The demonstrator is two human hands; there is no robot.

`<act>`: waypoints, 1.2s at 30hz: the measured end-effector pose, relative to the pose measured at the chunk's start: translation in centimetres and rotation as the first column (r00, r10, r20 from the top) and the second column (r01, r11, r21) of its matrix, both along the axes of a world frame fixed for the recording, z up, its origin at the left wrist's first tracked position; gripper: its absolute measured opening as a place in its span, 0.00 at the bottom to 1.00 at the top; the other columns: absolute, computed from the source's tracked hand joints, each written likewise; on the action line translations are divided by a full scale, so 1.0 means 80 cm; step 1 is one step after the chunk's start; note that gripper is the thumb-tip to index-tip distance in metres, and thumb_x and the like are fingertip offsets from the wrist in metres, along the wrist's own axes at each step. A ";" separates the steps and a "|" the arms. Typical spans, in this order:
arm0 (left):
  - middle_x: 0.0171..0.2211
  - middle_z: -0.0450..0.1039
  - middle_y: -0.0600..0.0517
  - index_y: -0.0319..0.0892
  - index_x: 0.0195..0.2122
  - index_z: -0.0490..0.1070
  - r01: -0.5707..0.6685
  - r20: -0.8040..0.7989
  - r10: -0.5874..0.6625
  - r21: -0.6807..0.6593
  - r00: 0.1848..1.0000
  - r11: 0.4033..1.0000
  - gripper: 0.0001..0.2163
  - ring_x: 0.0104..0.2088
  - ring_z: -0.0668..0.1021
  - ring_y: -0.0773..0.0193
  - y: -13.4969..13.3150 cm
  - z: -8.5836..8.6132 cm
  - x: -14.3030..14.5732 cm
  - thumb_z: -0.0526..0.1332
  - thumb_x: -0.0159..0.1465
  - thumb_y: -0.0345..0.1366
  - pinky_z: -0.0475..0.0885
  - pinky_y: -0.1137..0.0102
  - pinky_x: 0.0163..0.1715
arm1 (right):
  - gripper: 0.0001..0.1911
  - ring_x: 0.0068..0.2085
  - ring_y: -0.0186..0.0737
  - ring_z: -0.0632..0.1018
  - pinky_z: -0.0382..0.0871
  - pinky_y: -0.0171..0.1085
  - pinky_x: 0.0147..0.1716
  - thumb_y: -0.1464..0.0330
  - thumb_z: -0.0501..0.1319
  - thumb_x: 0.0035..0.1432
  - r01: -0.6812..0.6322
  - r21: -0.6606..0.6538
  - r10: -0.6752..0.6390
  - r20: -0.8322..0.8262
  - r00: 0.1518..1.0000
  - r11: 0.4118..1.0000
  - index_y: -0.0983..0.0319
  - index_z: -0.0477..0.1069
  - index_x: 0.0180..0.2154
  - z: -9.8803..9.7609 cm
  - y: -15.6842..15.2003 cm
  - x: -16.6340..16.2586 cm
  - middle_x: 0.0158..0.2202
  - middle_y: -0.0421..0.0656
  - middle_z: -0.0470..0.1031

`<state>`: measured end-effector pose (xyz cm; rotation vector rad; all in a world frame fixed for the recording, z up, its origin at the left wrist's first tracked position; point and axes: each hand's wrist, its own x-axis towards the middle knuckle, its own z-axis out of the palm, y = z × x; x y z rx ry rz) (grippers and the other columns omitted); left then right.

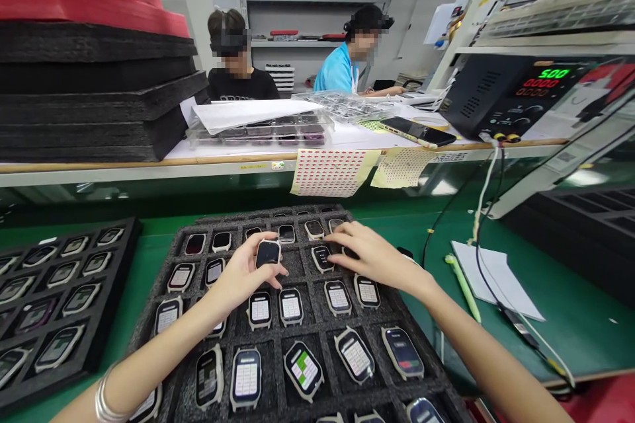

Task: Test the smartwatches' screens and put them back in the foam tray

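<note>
My left hand (253, 263) is closed around a smartwatch case (268, 253) with a dark screen, holding it by its edges above the foam tray (191, 337). My right hand (370, 252) reaches over the tray's upper right part, fingers stretched and slightly apart. Its fingertips are at a watch with small text on its dark screen (323, 258), lying in its slot; whether they touch it I cannot tell. Strapless watches fill many of the slots. Several show white grids, such as the lit watch (290, 305), and one shows green and white blocks (303, 369).
Another foam tray of watches (49, 304) lies at the left. At the right are a green pen (464, 287), white paper (496, 277) and hanging cables (489, 198). The shelf above holds stacked black foam (94, 92), a phone (417, 131) and a power supply (506, 96). Two people sit beyond.
</note>
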<state>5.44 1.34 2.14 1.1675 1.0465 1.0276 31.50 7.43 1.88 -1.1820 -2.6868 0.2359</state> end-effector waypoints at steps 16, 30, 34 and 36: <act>0.26 0.64 0.57 0.43 0.44 0.63 0.043 -0.374 0.061 0.263 0.925 0.964 0.14 0.23 0.70 0.68 -0.005 -0.010 -0.005 0.57 0.57 0.32 0.64 0.75 0.20 | 0.11 0.38 0.42 0.76 0.71 0.36 0.32 0.61 0.60 0.60 -0.159 -0.266 -0.110 -0.769 0.629 0.951 0.63 0.66 0.34 0.041 -0.015 -0.041 0.40 0.48 0.73; 0.43 0.70 0.52 0.44 0.50 0.60 0.024 -0.378 0.142 0.402 0.915 0.915 0.18 0.41 0.72 0.62 -0.007 -0.005 -0.004 0.57 0.58 0.30 0.65 0.70 0.43 | 0.25 0.34 0.41 0.78 0.74 0.36 0.25 0.68 0.59 0.62 -0.691 -0.467 -0.295 -0.884 0.361 0.552 0.59 0.58 0.59 0.026 -0.018 -0.080 0.51 0.53 0.69; 0.49 0.68 0.51 0.45 0.52 0.60 0.027 -0.388 0.149 0.411 0.910 0.911 0.19 0.48 0.71 0.61 -0.008 -0.004 -0.006 0.57 0.59 0.30 0.62 0.68 0.50 | 0.20 0.28 0.37 0.78 0.74 0.35 0.25 0.70 0.61 0.61 -0.715 -0.448 -0.265 -0.894 0.360 0.537 0.60 0.65 0.55 0.025 -0.021 -0.080 0.47 0.51 0.72; 0.50 0.67 0.52 0.46 0.52 0.60 0.027 -0.388 0.149 0.413 0.910 0.910 0.20 0.50 0.70 0.61 -0.009 -0.004 -0.007 0.57 0.59 0.29 0.61 0.69 0.51 | 0.20 0.26 0.36 0.78 0.74 0.35 0.24 0.70 0.62 0.60 -0.730 -0.446 -0.269 -0.895 0.356 0.519 0.60 0.66 0.54 0.023 -0.021 -0.078 0.45 0.50 0.73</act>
